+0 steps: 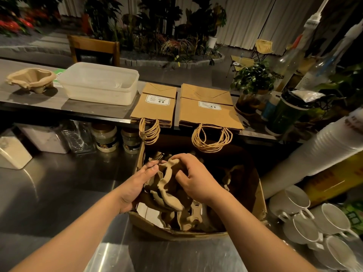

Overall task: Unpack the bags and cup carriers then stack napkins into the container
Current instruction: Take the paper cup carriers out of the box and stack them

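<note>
Both hands were down in the open cardboard box [261, 195] on the steel bench [59, 193], working the same pulp cup carrier [167, 185]. Left hand [135, 183] held the carrier's left edge, fingers extended along it and thumb underneath. Right hand [194, 177] was curled over the top right of it, fingers hooked on the rim. Hands sat close together with the carrier between them, not touching each other. More cup carriers [190, 216] lay loose in the box below, some on edge.

On the raised shelf [39, 103] behind the box: two stacks of flat kraft paper bags [155, 107] side by side, twisted handles hanging over the shelf's front edge, white labels on top. Left of those stood a translucent plastic container [100, 83], lid off; contents couldn't be made out. Further left, one cup carrier [31, 77] sat alone on the shelf.

Under the shelf: jars [106, 138] and clear tubs in a row. Right side: sleeve of white stacked cups [314, 154] lying tilted, white mugs [290, 203] nested by the box's right wall, bottles and a potted plant [253, 77] beyond.
</note>
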Motion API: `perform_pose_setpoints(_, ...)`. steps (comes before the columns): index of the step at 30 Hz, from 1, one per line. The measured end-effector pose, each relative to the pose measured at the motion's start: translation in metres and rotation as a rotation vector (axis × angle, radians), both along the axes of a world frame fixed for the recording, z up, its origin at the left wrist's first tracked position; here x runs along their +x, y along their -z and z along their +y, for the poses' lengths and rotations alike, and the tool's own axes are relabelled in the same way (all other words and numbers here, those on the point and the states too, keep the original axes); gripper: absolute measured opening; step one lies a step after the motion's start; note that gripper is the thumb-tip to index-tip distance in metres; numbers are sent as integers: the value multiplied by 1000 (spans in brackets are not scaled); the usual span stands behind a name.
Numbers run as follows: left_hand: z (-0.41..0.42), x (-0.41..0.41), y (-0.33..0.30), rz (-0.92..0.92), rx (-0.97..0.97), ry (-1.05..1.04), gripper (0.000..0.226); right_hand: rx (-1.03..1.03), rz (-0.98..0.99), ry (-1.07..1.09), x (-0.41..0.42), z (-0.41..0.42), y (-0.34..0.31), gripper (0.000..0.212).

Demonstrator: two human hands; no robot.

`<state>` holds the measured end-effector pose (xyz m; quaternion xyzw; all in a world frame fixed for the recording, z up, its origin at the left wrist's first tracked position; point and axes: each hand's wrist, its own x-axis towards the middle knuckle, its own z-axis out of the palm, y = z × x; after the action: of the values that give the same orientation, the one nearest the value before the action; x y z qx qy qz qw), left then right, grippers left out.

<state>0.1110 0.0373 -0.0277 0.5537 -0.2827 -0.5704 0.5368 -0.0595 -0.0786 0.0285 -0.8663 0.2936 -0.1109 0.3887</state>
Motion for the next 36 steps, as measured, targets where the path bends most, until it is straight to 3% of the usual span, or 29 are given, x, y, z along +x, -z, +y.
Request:
perform_pose_setpoints(10,4,5,6,2,19,48,136,-230,119,-111,11,4,22,64)
perform_pose_setpoints(13,2,1,2,-9,37,36,108,-79,73,-87,9,2,26,57)
perform_pose_setpoints(16,-1,-1,0,5,8,-14,54,47,-50,66,-1,-4,31,50)
perform_pose_setpoints(21,-2,0,2,37,-46,-117,39,179,-105,402,-24,-20,52,32)
perform_pose_setpoints(24,-3,0,5,63,-76,-187,34,198,80,470,-34,-27,68,40)
perform_pose_setpoints(27,-2,0,6,127,-98,-232,35,42,430,266,-36,-24,80,40)
perform_pose_setpoints(33,-2,2,8,198,-127,-243,50,55,663,9,-34,-13,105,63)
perform_pose_setpoints(36,-3,2,11,189,-128,-247,47,53,761,-86,-30,-14,112,56)
